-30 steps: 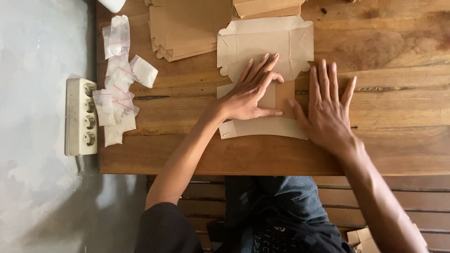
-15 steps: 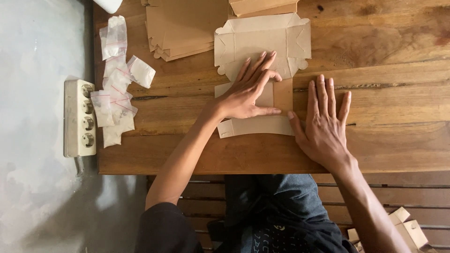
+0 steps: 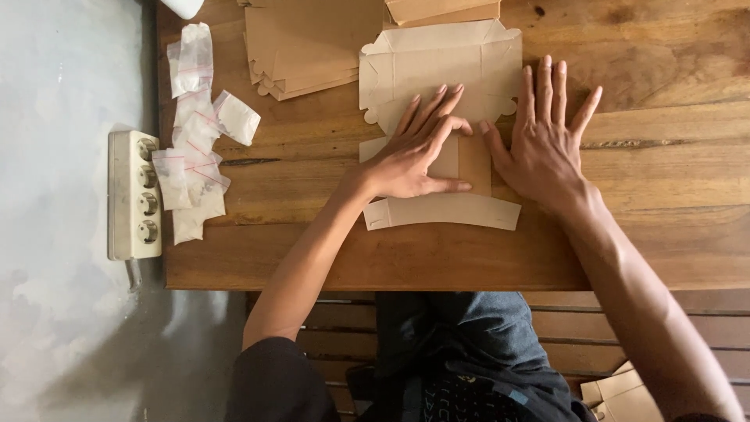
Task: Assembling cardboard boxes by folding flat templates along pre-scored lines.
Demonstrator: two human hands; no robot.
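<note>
Wooden table (image 3: 664, 234), seen from above; the flat cardboard box blank (image 3: 437, 66) lies at its centre before you; your left hand (image 3: 414, 152) and right hand (image 3: 543, 144) press on it, palms down, fingers spread, grasping nothing. Step, as judged: creasing 1 panel; next calls for firm, even pressure along the fold; 1 stack of spare blanks (image 3: 305, 43) lies beyond.

The flat box blank (image 3: 437, 70) is pale tan kraft, with one darker brown panel at its middle. The stack of blanks (image 3: 305, 43) at 11 o'clock is a deeper brown. The tabletop (image 3: 664, 234) is warm reddish-brown wood with dark grain streaks. At 9 o'clock, clear little bags (image 3: 195, 148) carry thin red lines; the power strip (image 3: 134, 195) is off-white against grey mottled floor (image 3: 55, 312).
</note>
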